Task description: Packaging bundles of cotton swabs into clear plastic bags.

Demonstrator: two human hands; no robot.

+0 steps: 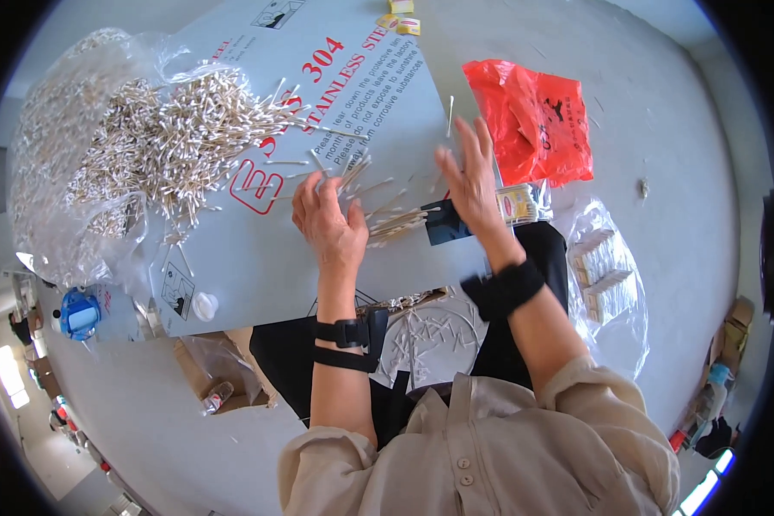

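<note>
A big heap of cotton swabs (181,138) spills out of a clear plastic bag (60,155) onto a pale metal sheet (258,258). My left hand (327,219) rests on the sheet with its fingers among a small gathered bunch of swabs (396,222). My right hand (469,176) hovers just right of that bunch, fingers spread, with a few loose swabs at its fingertips. A small dark packet (445,225) lies under my right wrist. Both forearms wear black straps.
A red plastic bag (533,120) lies on the floor at the right. A clear bag of small white boxes (606,275) sits beside my right arm. A blue container (79,314) stands at the left, and small yellow boxes (402,17) lie at the top.
</note>
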